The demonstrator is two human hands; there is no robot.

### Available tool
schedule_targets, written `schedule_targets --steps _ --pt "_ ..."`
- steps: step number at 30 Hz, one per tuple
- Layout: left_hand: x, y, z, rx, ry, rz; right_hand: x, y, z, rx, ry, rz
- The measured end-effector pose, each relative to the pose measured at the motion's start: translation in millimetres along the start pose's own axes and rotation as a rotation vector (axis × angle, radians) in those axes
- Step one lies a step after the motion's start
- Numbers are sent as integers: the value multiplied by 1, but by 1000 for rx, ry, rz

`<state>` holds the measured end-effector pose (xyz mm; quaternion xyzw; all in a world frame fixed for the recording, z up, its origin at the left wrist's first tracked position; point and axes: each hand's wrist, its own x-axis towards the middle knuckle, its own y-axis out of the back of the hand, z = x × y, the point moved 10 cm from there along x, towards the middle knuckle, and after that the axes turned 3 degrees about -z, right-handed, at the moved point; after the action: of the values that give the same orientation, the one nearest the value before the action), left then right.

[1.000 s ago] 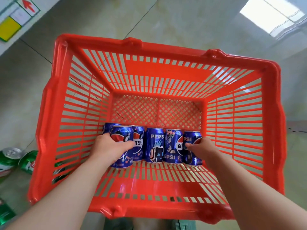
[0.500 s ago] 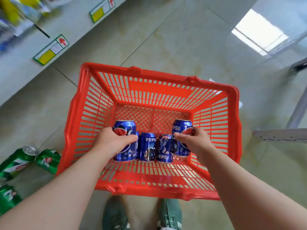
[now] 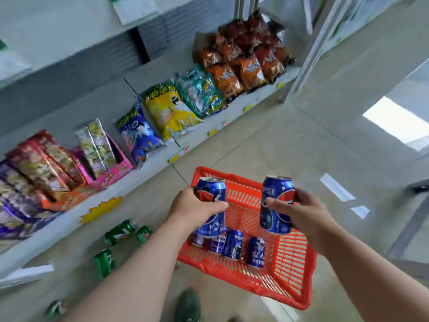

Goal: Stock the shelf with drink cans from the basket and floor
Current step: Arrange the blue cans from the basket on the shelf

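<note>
So, L hand (image 3: 195, 209) grips a blue Pepsi can (image 3: 212, 189) round its middle, fingers curled round it and thumb across the front. The can is upright, held above the left part of the red plastic basket (image 3: 291, 256). R hand (image 3: 301, 211) grips a second Pepsi can (image 3: 275, 218) the same way, thumb on the label, also upright, over the basket's right half. Both held cans are clear of the basket and well apart from each other. Four more Pepsi cans (image 3: 233, 244) stand in the basket bottom (three bunched at left, partly behind the L-hand can, one just right of them). The basket sits on the tiled floor (image 3: 290, 140) near a low white shelf (image 3: 144, 174) at left, w/ snack bags (image 3: 171, 115) along it. Green drink cans (image 3: 119, 231) lie on the floor btwn shelf and basket. A green shoe (image 3: 188, 304) shows at the near edge.
</note>
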<state>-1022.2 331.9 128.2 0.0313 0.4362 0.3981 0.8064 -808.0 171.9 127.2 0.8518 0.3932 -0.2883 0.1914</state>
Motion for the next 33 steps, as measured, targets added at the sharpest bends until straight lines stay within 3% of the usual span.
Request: schedule_targets --steps 7,18,27,33 --pt "-85 87 66 -123 -68 113 -62 -18 -139 -80 136 -126" --pt "-200 241 115 -256 -179 297 -161 -122 -275 -197 265 -364" --pt "-264 388 86 -342 -231 609 -205 -264 -336 -283 385 -515" --pt "-260 461 46 -402 -235 787 -211 -367 -361 -238 509 -547"
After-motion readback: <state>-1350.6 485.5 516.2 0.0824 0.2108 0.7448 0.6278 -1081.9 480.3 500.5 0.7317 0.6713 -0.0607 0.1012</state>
